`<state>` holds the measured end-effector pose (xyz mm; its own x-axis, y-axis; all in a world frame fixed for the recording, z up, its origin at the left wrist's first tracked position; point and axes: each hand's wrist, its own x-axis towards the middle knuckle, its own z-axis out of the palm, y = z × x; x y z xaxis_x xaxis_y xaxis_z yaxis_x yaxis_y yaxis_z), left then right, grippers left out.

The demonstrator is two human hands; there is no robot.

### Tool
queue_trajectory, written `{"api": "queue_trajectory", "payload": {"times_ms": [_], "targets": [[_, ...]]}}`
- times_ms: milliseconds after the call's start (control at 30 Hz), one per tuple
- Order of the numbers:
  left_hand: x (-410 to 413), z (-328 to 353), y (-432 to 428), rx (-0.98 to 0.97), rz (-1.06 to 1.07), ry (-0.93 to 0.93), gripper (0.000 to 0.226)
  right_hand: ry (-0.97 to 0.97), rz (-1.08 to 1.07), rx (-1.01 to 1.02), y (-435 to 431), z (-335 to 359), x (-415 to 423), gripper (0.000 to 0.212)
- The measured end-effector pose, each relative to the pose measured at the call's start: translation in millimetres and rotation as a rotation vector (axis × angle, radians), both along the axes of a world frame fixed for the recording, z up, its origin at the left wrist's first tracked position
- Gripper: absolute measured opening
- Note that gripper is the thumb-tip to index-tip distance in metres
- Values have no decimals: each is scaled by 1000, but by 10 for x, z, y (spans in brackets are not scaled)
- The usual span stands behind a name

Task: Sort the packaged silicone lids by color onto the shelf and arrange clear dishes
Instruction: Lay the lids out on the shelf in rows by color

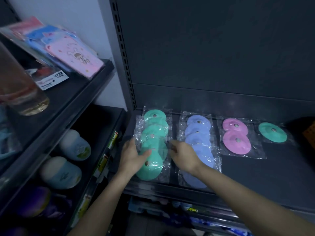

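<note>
As the left hand [134,155] grips the green lids [154,133], the right hand [183,156] beside them is too blurred to judge.

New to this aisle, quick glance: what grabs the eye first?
Bright lids on the dark shelf: a green row at left, a blue row beside it, two pink lids, a lone green lid at right. The left hand grips the green row's left edge; the right hand touches its right edge.

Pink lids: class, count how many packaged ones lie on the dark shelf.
2. The back pink lid and the front pink lid overlapping it lie right of the blue lids, left of the lone green lid. More could be hidden beneath.
</note>
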<state>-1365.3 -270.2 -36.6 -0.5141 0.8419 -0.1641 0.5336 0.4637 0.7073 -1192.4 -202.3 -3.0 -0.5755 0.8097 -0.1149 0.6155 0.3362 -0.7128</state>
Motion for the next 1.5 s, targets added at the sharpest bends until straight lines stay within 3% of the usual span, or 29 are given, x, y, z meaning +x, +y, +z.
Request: {"api": "queue_trajectory", "payload": {"times_ms": [133,267,400,500,633,833,933,1033,1233,1400,1500], "targets": [[-105,130,180,93,35,-5,48,73,-115,84,223,13,-40,36],[-239,96,362,81,90,-86,49,12,-177,90,480,-33,-130,29],[-289,43,446,108,147,-65,21,-73,-176,126,649,-60,-216,33],[-319,-6,482,83,170,-4,12,-130,-164,102,728,-48,-271,26],[-341,-23,539,56,187,1,12,-178,-152,50,748,-49,-316,23],[-358,-14,585,64,199,-28,24,-202,-176,-9,712,-84,-357,36],[-362,-3,603,72,242,-55,38,-194,-173,-25,682,-107,-352,24],[-389,4,656,105,264,-40,35,-203,-159,-17,686,-94,-351,20],[-374,9,739,92,190,-51,22,-224,-151,3,704,-63,-368,32],[-309,23,646,131,182,-3,27,-245,-69,119,621,-35,-339,7],[-207,72,521,133,91,86,42,-212,-2,199,501,-59,-283,8]]}}
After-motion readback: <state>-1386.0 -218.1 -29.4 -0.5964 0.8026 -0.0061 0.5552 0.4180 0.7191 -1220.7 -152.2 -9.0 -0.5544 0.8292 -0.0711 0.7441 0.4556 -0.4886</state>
